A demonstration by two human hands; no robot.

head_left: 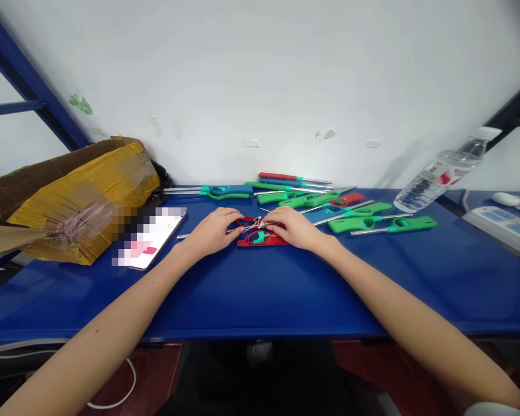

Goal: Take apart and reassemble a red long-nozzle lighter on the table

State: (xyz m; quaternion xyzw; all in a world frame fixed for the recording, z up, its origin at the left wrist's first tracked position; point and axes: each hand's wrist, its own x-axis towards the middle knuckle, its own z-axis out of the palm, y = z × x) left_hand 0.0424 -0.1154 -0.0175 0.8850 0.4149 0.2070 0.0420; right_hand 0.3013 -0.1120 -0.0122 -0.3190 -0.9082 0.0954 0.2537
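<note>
An opened red gas lighter lies in two parts on the blue table in front of me. The nearer red half-shell [253, 241] rests flat, with a teal trigger [260, 236] in it. Just behind, the other red part [245, 222] shows thin wires and small inner pieces. My left hand [216, 232] is closed on that part's left end; a metal tube [185, 236] sticks out to its left. My right hand [295, 229] pinches at its right end, and its fingers cover the nearer half-shell's right end. What exactly the right fingertips grip is partly hidden.
Several long-nosed lighters [359, 224] in green, blue and red lie behind and right. A taped cardboard box [86, 196] and a phone [160, 237] are left. At right stand a water bottle [442, 173] and a white power strip [502, 228]. The wall [260, 75] closes the back.
</note>
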